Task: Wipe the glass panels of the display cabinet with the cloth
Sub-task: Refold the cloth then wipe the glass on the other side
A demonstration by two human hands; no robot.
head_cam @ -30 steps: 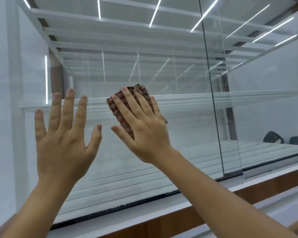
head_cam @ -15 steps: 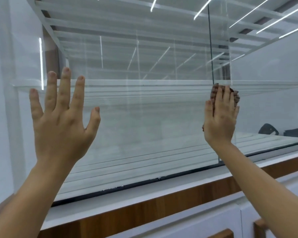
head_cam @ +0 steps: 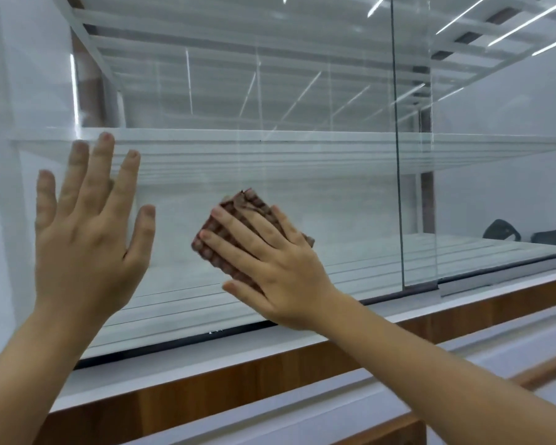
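**Cloth swept back left and lower on the panel**
The cloth (head_cam: 242, 205), a brown, ribbed, folded pad, has been brought from the right edge of the panel (head_cam: 270, 101) to its lower middle, so a lower band is judged under way. It is pressed flat by the right hand (head_cam: 276, 264), fingers straight and slightly spread. The left hand (head_cam: 84, 248) is laid splayed on the smooth, reflective sheet.

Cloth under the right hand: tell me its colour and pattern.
Brown cloth, checked waffle texture; head view.

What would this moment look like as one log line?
step: wipe | right hand presses cloth on glass panel | left hand open, fingers spread
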